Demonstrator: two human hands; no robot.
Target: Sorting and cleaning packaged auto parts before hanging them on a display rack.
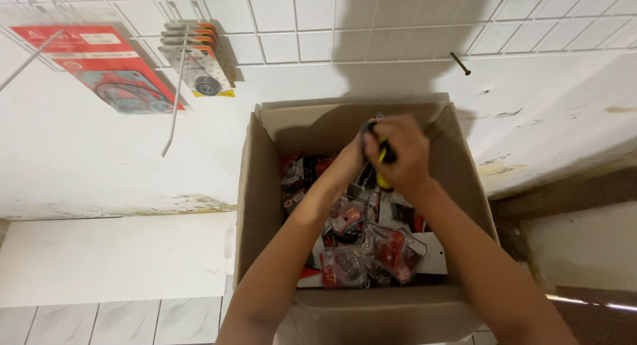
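Note:
An open cardboard box (260, 206) stands against a white wall, filled with several red, grey and clear blister packs (371, 249). Both my hands reach into its far half. My right hand (403, 152) is closed around a black and yellow tool handle (383, 160). My left hand (350, 158) sits right beside it, mostly hidden behind the right one, and what it grips cannot be made out.
A white wire grid (298, 33) hangs on the wall above the box, holding a large red carded pack (106, 66) and a stack of smaller carded packs (199, 56). A dark screw (460, 64) sticks out of the wall. Pale tiles (113, 322) cover the floor at left.

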